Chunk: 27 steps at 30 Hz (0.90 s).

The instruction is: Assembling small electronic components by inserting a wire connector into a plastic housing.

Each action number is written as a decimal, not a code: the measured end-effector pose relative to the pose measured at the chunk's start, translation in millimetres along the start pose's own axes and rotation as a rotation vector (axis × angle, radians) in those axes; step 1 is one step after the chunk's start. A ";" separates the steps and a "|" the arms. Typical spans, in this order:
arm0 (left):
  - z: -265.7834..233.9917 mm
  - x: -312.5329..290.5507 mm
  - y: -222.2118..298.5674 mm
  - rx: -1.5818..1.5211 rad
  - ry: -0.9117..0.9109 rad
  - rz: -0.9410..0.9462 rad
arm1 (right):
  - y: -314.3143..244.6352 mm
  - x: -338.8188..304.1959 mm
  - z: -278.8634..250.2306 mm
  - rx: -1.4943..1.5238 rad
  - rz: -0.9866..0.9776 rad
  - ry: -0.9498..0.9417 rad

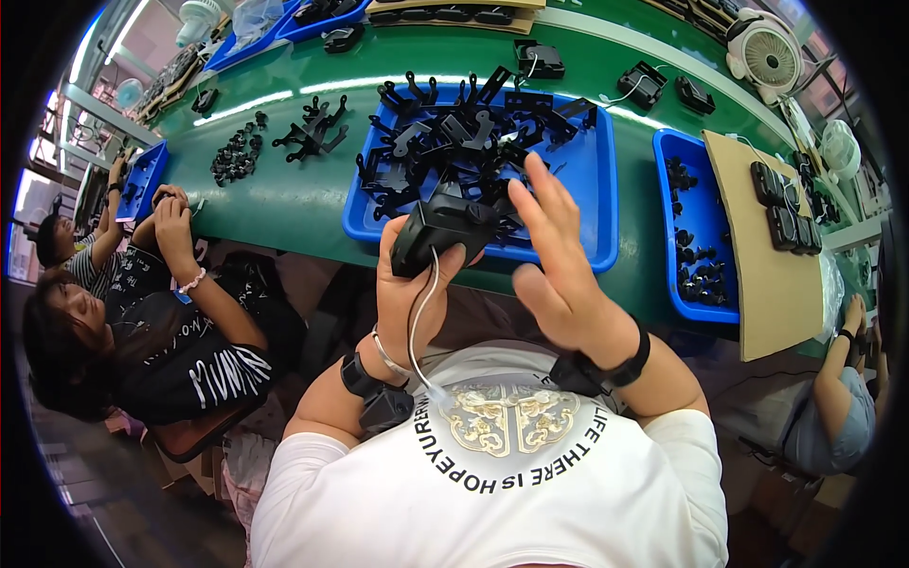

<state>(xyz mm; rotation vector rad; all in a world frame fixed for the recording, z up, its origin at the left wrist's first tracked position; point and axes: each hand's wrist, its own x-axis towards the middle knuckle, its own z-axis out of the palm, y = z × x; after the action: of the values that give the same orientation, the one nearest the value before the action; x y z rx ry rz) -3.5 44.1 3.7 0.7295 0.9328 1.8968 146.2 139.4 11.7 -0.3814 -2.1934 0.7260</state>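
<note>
**Held on one side only**

The black box (440, 230) sits tilted in my left grip (409, 293), in front of my chest, thumb and fingers wrapped around its near end. My right grip (563, 284) is spread open at three o'clock from it, touching nothing that I can see.

If my thumb slackens, I'd expect the box to slide out, since only one hand carries it. The white cable (417, 331) hangs toward six o'clock, passing close to my bracelet (390, 356); a snag there could tug it where it enters the box. At twelve to one o'clock the black brackets (440, 133) are heaped high in the blue tray (595, 175), some poking past its rim, so a careless sweep might hook one and scatter others.

The green desk (312, 201) runs beneath, glossy under the lights; things could skid on it. Toward ten o'clock lie loose brackets (312, 133) and a pile of small black parts (237, 156). At three o'clock stand a second blue tray (705, 310) and a cardboard sheet (762, 312) bearing more boxes (791, 222). Farther out, a fan (765, 59) stands at two o'clock, and a co-worker (180, 331) sits around nine.
</note>
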 end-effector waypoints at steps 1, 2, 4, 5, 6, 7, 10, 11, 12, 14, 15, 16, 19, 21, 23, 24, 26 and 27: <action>-1.6 0.6 -0.3 0.001 0.001 0.002 | -5.1 1.4 -0.7 0.001 -0.002 0.000; -4.3 1.1 -2.0 -0.015 0.005 0.006 | -14.0 1.6 -0.2 0.030 -0.048 -0.064; -8.6 1.2 -4.6 -0.045 0.013 0.014 | -26.7 0.7 1.8 0.088 -0.138 -0.189; -6.2 -0.3 -3.7 -0.044 0.013 0.015 | -22.6 0.2 4.3 0.089 -0.139 -0.189; 0.8 -2.6 -2.7 -0.039 0.024 0.016 | -13.0 -0.6 7.8 0.038 -0.113 -0.151; 7.9 -4.9 -1.6 -0.034 0.035 0.017 | -3.5 -1.3 11.2 -0.014 -0.087 -0.113; 3.9 -3.0 -1.3 -0.039 0.038 0.015 | -10.4 -0.7 7.8 -0.028 -0.084 -0.108; -0.8 -1.0 -1.4 -0.047 0.030 0.008 | -18.1 -0.5 4.8 0.009 -0.104 -0.142; -3.2 0.0 -1.4 -0.056 0.022 0.002 | -21.9 0.2 4.0 0.046 -0.124 -0.176; 2.8 -2.2 -0.6 -0.063 0.024 0.010 | -21.3 1.2 9.0 0.046 -0.106 -0.142; 7.2 -3.9 -0.1 -0.069 0.026 0.017 | -20.5 1.5 11.9 0.046 -0.086 -0.108; 9.0 -4.7 0.2 -0.076 0.029 0.025 | -20.0 1.9 13.3 0.046 -0.066 -0.075; 5.1 -1.8 1.3 -0.042 0.005 0.014 | -8.2 3.6 2.6 -0.019 -0.062 -0.070; 2.3 -1.1 1.3 -0.026 -0.005 0.009 | -9.3 3.5 1.1 -0.052 -0.060 -0.069; -1.2 -1.5 -0.3 -0.038 0.012 0.009 | -21.6 0.5 4.1 0.004 -0.093 -0.149; -2.3 -2.1 -0.9 -0.044 0.020 0.007 | -24.8 -0.8 5.4 0.032 -0.107 -0.188; 1.1 -1.9 -0.5 -0.045 0.022 0.012 | -20.4 2.7 7.5 0.010 -0.105 -0.155; 3.9 -1.7 0.0 -0.047 0.023 0.019 | -16.8 5.4 8.5 -0.014 -0.104 -0.120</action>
<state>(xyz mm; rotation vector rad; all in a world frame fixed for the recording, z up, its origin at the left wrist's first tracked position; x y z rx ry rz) 0.3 43.8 5.7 0.6921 0.8956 1.9408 135.7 125.5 20.6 -0.2337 -2.3138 0.6922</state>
